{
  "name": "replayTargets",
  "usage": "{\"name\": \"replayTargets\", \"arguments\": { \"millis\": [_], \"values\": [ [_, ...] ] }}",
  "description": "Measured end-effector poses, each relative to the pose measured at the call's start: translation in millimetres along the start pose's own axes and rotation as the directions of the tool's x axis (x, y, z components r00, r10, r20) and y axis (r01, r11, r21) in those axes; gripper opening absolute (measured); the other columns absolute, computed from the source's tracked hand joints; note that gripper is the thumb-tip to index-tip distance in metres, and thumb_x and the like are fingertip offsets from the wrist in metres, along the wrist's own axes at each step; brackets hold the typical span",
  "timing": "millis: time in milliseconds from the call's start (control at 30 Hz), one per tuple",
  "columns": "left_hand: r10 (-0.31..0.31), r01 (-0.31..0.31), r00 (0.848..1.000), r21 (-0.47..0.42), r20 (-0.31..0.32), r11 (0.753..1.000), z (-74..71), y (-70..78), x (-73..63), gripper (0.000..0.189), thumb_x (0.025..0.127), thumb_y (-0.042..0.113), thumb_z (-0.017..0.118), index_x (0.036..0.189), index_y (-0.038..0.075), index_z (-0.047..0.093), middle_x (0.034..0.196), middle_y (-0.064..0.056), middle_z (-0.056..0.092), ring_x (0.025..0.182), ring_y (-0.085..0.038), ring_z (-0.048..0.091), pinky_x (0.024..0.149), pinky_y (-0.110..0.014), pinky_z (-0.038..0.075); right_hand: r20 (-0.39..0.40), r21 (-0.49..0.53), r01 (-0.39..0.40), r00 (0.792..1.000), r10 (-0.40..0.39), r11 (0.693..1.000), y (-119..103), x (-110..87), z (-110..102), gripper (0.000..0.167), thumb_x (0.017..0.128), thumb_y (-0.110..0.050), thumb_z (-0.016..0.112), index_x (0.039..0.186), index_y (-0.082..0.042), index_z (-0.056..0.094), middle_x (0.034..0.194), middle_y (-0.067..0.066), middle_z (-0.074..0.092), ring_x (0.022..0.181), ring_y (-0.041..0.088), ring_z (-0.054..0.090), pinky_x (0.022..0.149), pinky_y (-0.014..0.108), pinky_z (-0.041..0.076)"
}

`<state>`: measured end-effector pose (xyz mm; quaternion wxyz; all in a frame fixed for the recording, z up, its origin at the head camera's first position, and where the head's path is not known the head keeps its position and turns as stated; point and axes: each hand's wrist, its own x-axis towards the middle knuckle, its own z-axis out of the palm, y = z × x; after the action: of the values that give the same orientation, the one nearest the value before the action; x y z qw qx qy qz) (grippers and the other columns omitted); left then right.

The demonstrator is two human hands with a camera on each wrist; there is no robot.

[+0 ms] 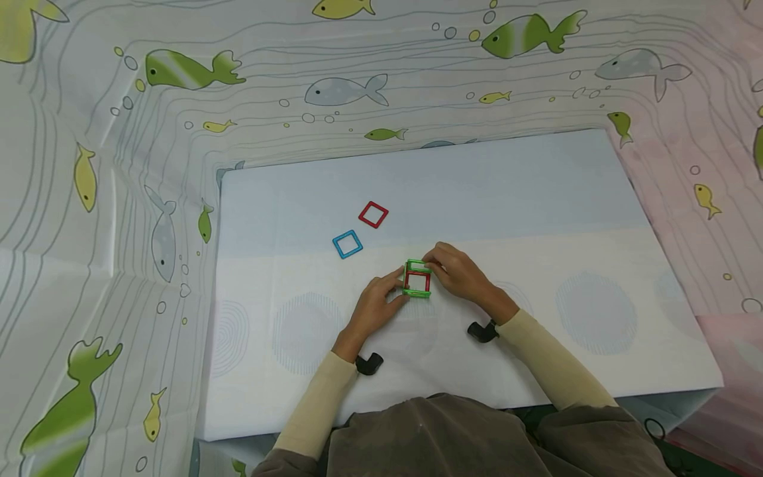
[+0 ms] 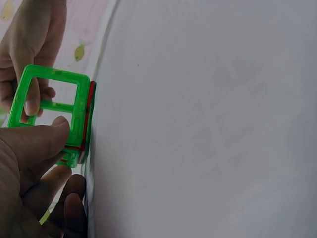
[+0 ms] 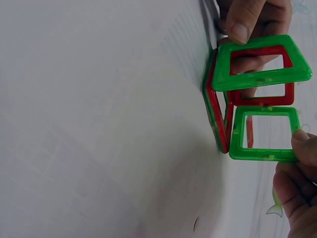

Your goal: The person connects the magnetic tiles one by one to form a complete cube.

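Gripping tile cube (image 1: 418, 279), both hands

we seem to be in a staged recording corner; fish-print sheets (image 1: 119, 165) drape everything around our white board (image 1: 536, 199)

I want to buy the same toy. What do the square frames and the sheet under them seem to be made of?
Green frame and red frame: probably translucent glossy plastic, since light glows through the smooth edges. Both hands hold them. Sheet: looks like matte printed cloth or paper with fold creases; I cannot tell which.
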<state>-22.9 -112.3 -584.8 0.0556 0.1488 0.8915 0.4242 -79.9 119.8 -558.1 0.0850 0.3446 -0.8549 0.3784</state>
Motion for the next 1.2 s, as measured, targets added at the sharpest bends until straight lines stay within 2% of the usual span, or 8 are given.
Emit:
{"name": "replayTargets", "arguments": {
  "millis": [467,667,1200],
  "values": [
    [0.021,-0.021,1.000,0.007,-0.016,1.000,1.1,-0.3,-0.4,0.022,0.090,0.022,0.076,0.111,0.017,0.072,0.150,0.002,0.053,0.099,-0.014,0.058,0.081,-0.030,0.050,0.007,-0.007,-0.002,1.000,0.002,1.000,-0.3,-2.5,0.0,0.009,0.091,-0.002,0.069,0.101,-0.002,0.067,0.084,0.004,0.057,0.072,0.012,0.050,0.062,0.027,0.045],
    [0.017,-0.017,1.000,0.014,-0.014,1.000,0.7,0.3,-0.9,0.020,0.090,0.021,0.075,0.109,0.015,0.072,0.150,0.003,0.053,0.101,-0.015,0.059,0.084,-0.032,0.051,0.023,-0.006,-0.018,1.000,0.018,1.000,0.7,-4.3,-0.1,0.010,0.092,-0.002,0.069,0.102,-0.002,0.067,0.088,0.005,0.059,0.076,0.013,0.054,0.065,0.028,0.048],
    [-0.009,0.009,1.000,0.019,0.003,1.000,1.0,2.1,-0.9,0.025,0.092,0.023,0.074,0.116,0.016,0.071,0.148,-0.001,0.055,0.103,-0.016,0.059,0.085,-0.033,0.051,-0.009,0.001,0.028,1.000,-0.028,1.000,1.5,-4.1,2.3,0.013,0.091,-0.002,0.071,0.103,-0.004,0.067,0.091,0.004,0.062,0.078,0.012,0.058,0.065,0.026,0.049]
  ]
}}
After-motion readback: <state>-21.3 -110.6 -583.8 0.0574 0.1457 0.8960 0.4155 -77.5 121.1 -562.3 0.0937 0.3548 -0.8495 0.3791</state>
